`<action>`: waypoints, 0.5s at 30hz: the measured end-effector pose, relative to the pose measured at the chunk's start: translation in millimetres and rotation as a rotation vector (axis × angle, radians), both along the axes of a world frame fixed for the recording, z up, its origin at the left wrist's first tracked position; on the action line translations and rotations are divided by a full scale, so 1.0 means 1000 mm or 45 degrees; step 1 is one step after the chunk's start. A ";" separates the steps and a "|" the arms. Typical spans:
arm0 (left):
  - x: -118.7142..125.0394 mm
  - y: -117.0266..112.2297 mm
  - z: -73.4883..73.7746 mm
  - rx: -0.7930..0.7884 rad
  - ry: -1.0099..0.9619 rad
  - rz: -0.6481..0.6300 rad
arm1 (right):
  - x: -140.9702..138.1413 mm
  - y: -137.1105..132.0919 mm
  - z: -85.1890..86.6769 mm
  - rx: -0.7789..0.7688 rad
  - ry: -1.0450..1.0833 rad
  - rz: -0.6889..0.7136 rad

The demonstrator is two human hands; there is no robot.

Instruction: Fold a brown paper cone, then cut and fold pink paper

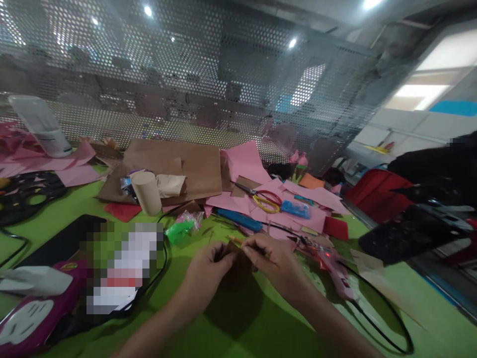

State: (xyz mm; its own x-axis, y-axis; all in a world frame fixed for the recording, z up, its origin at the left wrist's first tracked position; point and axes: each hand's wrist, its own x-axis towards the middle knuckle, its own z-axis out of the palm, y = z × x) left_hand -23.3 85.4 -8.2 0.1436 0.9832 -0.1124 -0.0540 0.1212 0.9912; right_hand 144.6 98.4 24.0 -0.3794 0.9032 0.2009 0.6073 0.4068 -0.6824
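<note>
Near the front middle of the green table, my left hand (210, 266) and my right hand (274, 263) face each other with fingertips pinched. Between them is a small piece of brown paper (240, 266), gripped from both sides. Its lower part is dark and blurred, so the exact shape is unclear. Just right of my right hand lies a pink glue gun (337, 273) with a red light and a black cord. Beyond my fingers rest a blue cutter (240, 220) and scissors (267, 200) with red and yellow handles.
A cardboard tube (146, 193) stands by a brown sheet (197, 166). Pink paper (248, 161) covers the back. Left are a purple tissue box (70, 288), a bottle (42, 127) and a green plastic-wrapped item (181, 229). A perforated metal partition (167, 64) rises behind; a person in black (436, 171) is right.
</note>
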 end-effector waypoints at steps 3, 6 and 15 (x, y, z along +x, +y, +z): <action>0.002 -0.001 -0.003 0.014 0.014 -0.031 | -0.001 0.000 0.000 0.077 -0.055 -0.018; 0.004 -0.002 -0.003 0.017 0.037 -0.052 | -0.002 -0.001 0.000 0.100 -0.074 -0.026; 0.004 0.000 -0.007 -0.010 -0.009 -0.095 | -0.002 0.002 -0.004 0.019 -0.030 -0.047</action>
